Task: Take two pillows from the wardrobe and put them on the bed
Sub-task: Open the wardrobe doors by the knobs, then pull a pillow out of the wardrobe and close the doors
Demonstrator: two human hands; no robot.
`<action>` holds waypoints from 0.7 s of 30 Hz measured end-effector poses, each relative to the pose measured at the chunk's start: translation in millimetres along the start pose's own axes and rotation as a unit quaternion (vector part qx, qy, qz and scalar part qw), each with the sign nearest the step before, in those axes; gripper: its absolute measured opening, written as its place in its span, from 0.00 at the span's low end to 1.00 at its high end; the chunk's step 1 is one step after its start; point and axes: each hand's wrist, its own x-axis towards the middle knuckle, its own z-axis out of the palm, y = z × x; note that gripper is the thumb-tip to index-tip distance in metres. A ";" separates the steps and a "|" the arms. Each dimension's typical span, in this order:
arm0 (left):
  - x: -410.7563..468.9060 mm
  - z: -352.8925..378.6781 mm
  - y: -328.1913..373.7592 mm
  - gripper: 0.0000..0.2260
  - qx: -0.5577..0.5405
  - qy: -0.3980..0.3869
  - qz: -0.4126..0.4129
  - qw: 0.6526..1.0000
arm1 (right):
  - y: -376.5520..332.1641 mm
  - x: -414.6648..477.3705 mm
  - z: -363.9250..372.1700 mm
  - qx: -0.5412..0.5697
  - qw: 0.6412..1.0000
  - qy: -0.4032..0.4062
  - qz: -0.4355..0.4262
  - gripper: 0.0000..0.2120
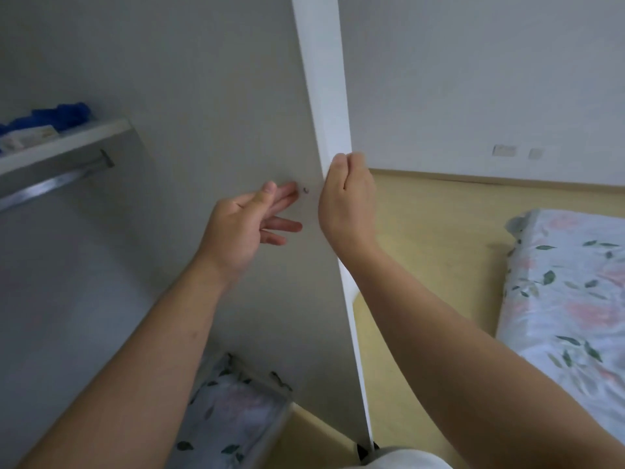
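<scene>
The white wardrobe door stands open, edge-on in the middle of the view. My right hand is closed around its outer edge. My left hand is open with fingers spread against the door's inner face, near a small screw. A floral pillow lies at the bottom of the wardrobe, partly hidden by my left forearm. The bed with a floral cover lies at the right on the floor.
Inside the wardrobe at the left there is a shelf with blue items and a metal hanging rail under it. Yellowish floor lies between door and bed. A white wall with sockets stands behind.
</scene>
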 end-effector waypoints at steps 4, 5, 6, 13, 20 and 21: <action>0.9 -7.2 -18.6 0.13 -0.010 0.017 -0.008 1.000 | 7.9 -20.0 0.5 -0.050 0.988 0.100 -0.108 0.10; 0.0 -10.7 -26.0 0.12 -0.014 0.029 -0.018 0.999 | 9.5 -30.3 3.3 -0.065 0.980 0.100 -0.159 0.11; -0.8 -15.5 -35.0 0.11 -0.015 0.047 -0.028 0.998 | 11.1 -42.6 7.6 -0.084 0.971 0.086 -0.206 0.12; -34.8 -74.1 -117.4 0.14 0.002 0.237 -0.126 0.963 | 35.6 -124.0 77.4 -0.139 0.923 -0.131 -0.335 0.14; -116.7 -133.1 -207.8 0.16 0.111 0.355 -0.269 0.889 | 110.3 -198.1 171.5 -0.111 0.910 -0.349 -0.194 0.16; -132.9 -139.5 -222.2 0.16 0.118 0.365 -0.296 0.875 | 123.4 -213.0 185.1 -0.116 0.902 -0.379 -0.169 0.18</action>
